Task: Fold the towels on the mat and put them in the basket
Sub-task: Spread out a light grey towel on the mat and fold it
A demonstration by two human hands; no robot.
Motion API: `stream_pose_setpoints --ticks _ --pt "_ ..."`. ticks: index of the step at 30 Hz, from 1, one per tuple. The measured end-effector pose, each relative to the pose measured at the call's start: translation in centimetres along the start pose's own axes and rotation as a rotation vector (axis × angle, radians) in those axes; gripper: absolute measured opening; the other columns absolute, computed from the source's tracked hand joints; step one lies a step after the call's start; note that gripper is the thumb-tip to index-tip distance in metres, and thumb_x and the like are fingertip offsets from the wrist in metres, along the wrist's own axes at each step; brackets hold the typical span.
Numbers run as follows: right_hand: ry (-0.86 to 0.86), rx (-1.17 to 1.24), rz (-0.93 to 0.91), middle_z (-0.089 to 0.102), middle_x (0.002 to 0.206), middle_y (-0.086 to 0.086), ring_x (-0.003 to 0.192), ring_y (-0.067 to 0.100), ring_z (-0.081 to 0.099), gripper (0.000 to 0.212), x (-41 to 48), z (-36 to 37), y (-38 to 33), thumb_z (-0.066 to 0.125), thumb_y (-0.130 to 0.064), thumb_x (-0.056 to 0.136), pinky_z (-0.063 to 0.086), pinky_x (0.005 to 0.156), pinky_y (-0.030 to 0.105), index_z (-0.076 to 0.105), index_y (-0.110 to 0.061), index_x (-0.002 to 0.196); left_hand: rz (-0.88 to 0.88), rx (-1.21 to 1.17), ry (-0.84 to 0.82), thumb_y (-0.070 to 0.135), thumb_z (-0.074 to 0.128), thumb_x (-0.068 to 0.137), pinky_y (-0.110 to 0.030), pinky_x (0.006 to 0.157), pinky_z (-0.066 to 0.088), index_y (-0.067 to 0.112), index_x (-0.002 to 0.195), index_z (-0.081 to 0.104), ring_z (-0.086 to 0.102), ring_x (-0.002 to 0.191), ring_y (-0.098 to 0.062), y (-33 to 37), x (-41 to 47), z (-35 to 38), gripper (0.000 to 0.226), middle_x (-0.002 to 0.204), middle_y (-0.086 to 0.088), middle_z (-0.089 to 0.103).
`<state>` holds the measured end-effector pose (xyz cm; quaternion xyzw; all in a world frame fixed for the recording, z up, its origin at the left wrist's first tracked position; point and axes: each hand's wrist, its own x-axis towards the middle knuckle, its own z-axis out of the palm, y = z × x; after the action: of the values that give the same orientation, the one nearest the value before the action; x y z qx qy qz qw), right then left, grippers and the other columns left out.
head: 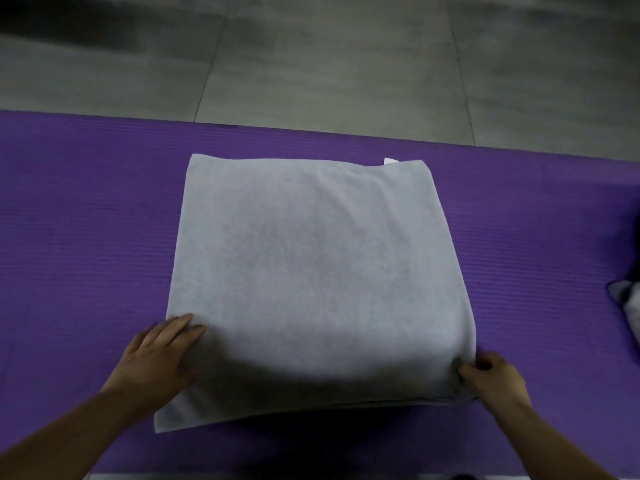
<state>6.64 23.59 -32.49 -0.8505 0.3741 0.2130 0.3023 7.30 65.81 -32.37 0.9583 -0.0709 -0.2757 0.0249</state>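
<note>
Your left hand [162, 351] presses straight fingers [178, 322] flat on the lower-left of the grey towel [311, 265], which lies mid-frame on the purple mat [86, 209], while your right hand [493, 379] pinches its lower-right corner: you are mid-fold, so next carry that edge across squarely.

A pale grey towel [318, 282] lies flat on a purple mat [86, 220], folded into a rough square with layered edges showing along its near side. A small white tag [390, 161] peeks out at the far right corner. The left hand [157, 355] rests palm-down on the near left part of the towel, fingers [180, 322] straight. The right hand [493, 377] pinches the near right corner — thumb on top. At the right edge of the mat sits another bundle of cloth [628, 306], only partly in view. Beyond the mat — grey tiled floor [329, 64].
</note>
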Motion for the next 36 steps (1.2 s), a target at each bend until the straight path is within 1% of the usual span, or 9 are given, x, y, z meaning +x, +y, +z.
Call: stream_pose_setpoints --ticks 2,7,12,16,20,24,29,33,36 --pt "-0.009 0.067 -0.064 0.048 0.062 0.011 0.063 0.023 0.043 0.029 -1.1 -0.7 -1.7 0.064 -0.025 0.065 0.031 0.055 0.032 0.04 -0.009 0.058 -0.051 -0.148 0.026 0.034 0.059 0.085 -0.033 0.111 0.021 0.025 0.142 0.027 0.026 0.138 -0.018 -0.5 0.4 0.1 0.066 0.151 0.003 0.023" --pt "-0.103 0.153 -0.358 0.047 0.062 0.002 0.052 0.006 0.044 0.03 -4.6 -0.6 -8.4 0.057 0.011 0.078 0.036 0.049 0.013 0.043 -0.012 0.064 -0.146 -0.731 0.168 0.022 0.064 0.083 -0.036 0.089 0.043 0.01 0.125 0.053 0.054 0.105 -0.025 -1.7 1.9 0.1 0.045 0.121 -0.009 0.057" --pt "-0.351 0.042 -0.616 0.041 0.064 -0.005 0.055 -0.001 0.043 0.036 -9.0 5.6 -16.1 0.053 0.014 0.075 0.034 0.054 0.01 0.04 -0.018 0.066 -0.155 -1.069 0.251 0.004 0.056 0.087 0.002 0.063 0.036 0.004 0.108 0.059 0.052 0.083 -0.01 -1.9 2.7 -1.1 0.021 0.095 -0.002 0.056" --pt "-0.465 -0.31 -0.702 0.039 0.071 -0.011 0.062 0.002 0.039 0.035 -10.2 12.1 -15.9 0.056 -0.004 0.078 0.031 0.059 0.013 0.033 -0.029 0.07 -0.123 -1.125 0.251 0.007 0.054 0.089 0.004 0.064 0.035 0.0 0.112 0.06 0.055 0.093 -0.016 -1.5 5.0 -1.9 0.024 0.096 -0.003 0.058" --pt "-0.127 -0.385 -0.662 0.044 0.073 -0.01 0.068 0.013 0.047 0.011 -10.2 17.4 -13.1 0.042 -0.027 0.069 0.032 0.059 0.019 0.034 -0.023 0.074 -0.073 -1.124 0.204 0.013 0.052 0.091 -0.011 0.083 0.035 0.004 0.123 0.053 0.056 0.11 -0.02 0.7 9.5 -4.2 0.033 0.12 -0.011 0.059" --pt "0.133 -0.317 -0.792 0.062 0.07 -0.005 0.073 0.012 0.043 0.036 -11.1 20.0 -10.4 0.037 -0.033 0.051 0.036 0.067 0.021 0.043 -0.028 0.086 -0.016 -0.931 0.165 0.021 0.05 0.092 -0.023 0.097 0.034 0.008 0.131 0.044 0.05 0.121 -0.023 4.2 15.6 -7.6 0.042 0.132 -0.011 0.052" --pt "0.217 -0.35 -0.847 0.062 0.067 -0.008 0.074 0.01 0.037 0.076 -11.1 20.8 -9.5 0.074 -0.031 0.018 0.033 0.069 0.024 0.041 -0.026 0.086 0.019 -0.878 0.139 0.028 0.052 0.091 -0.024 0.1 0.032 0.009 0.137 0.033 0.043 0.127 -0.023 9.8 21.9 -10.8 0.053 0.14 -0.009 0.043" --pt "0.263 -0.226 -0.811 0.057 0.079 -0.011 0.073 0.009 0.038 0.055 -11.3 21.2 -9.4 0.057 -0.033 0.037 0.031 0.067 0.022 0.044 -0.027 0.089 -0.02 -0.798 0.187 0.027 0.057 0.088 -0.029 0.106 0.029 0.016 0.143 0.023 0.034 0.132 -0.027 12.1 24.5 -11.0 0.065 0.143 -0.012 0.033" --pt "0.303 -0.176 -0.799 0.057 0.079 -0.011 0.072 0.008 0.038 0.043 -11.6 21.3 -8.9 0.036 -0.031 0.048 0.032 0.067 0.02 0.044 -0.029 0.09 0.012 -0.843 0.278 0.014 0.052 0.088 -0.023 0.099 0.034 0.018 0.135 0.037 0.044 0.124 -0.024 12.3 25.3 -10.4 0.05 0.136 -0.008 0.044"
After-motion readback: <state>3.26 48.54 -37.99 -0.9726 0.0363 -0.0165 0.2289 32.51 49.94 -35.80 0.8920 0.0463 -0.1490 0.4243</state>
